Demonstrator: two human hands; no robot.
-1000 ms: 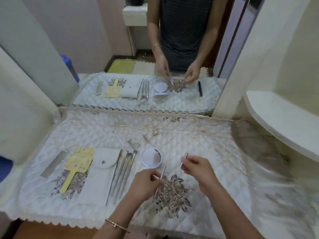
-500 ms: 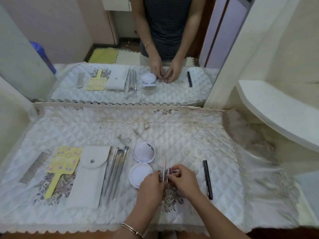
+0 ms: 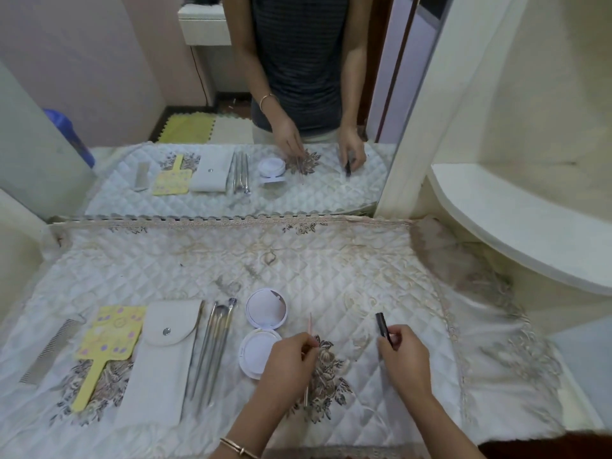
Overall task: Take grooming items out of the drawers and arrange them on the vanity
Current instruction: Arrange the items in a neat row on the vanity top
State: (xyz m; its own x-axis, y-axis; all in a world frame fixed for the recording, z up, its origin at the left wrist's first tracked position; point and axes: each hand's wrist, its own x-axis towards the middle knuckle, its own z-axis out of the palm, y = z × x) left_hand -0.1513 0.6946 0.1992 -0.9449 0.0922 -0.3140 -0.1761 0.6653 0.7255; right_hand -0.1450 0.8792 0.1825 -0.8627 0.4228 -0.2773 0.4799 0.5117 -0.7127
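On the quilted vanity cover (image 3: 331,266) lie a metal comb (image 3: 49,351), a yellow hand mirror (image 3: 106,342), a white snap pouch (image 3: 159,362), several slim brushes (image 3: 212,349) and an open round compact (image 3: 261,332). My left hand (image 3: 291,366) pinches a thin pink stick (image 3: 309,326) that lies along the floral patch. My right hand (image 3: 404,356) grips a slim black pencil (image 3: 382,324), its far end pointing away from me.
A large mirror (image 3: 231,111) backs the vanity and reflects a person and the laid-out items. A curved white shelf (image 3: 516,226) juts out at the right. The cover's lace edge hangs over the front. A blue bin shows in the reflection.
My hands, together over the pink stick half a second ago, have parted. The right hand moved right and took hold of the black pencil; the left keeps the stick.
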